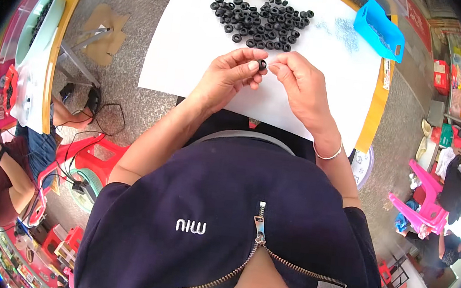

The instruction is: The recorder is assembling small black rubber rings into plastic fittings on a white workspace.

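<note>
My left hand [232, 74] pinches a small black ring-shaped piece [262, 65] between thumb and fingers, above the near part of a white tabletop sheet [174, 65]. Close beside it, the thumb and forefinger of my right hand [304, 87] are pressed together; anything between them is too small to make out. A wide pile of similar black ring-shaped pieces [260, 23] lies just beyond both hands. Farther right, tiny bluish-grey bits [346, 35] are scattered on the sheet, next to a bright blue plastic basket [376, 31] that holds more of them.
The table's yellow edge [373, 119] runs along the right. At left, another table carries a pale green basin [31, 33] of dark pieces, and a person [10, 177] sits nearby. Red stools [94, 155] and cables are on the left; a pink stool [424, 198] and cluttered goods are on the right.
</note>
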Demonstrator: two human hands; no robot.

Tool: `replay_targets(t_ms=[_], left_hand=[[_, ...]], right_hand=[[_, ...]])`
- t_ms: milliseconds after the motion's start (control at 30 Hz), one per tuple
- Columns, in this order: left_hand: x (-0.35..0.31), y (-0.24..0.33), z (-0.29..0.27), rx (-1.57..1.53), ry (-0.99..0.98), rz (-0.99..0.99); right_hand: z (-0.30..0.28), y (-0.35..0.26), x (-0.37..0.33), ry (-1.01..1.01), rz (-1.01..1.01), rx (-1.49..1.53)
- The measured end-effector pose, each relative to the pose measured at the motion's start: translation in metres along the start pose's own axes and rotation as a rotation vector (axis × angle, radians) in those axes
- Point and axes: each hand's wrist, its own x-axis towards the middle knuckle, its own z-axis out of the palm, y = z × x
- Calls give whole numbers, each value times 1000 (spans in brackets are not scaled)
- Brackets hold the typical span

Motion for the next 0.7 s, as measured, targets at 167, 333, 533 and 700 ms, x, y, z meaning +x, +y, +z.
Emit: replay_targets(t_ms=[167, 333, 533, 700], left_hand=[[2, 1, -4, 182, 9, 31], [4, 3, -7, 239, -56, -25], [1, 6, -6, 16, -85, -96], [2, 9, -7, -114, -62, -75]], right_hand=[[-1, -6, 6, -60, -9, -71], [0, 4, 5, -109, 208, 86], [8, 20, 10, -77, 293, 518], [-11, 35, 96, 196, -143, -238]])
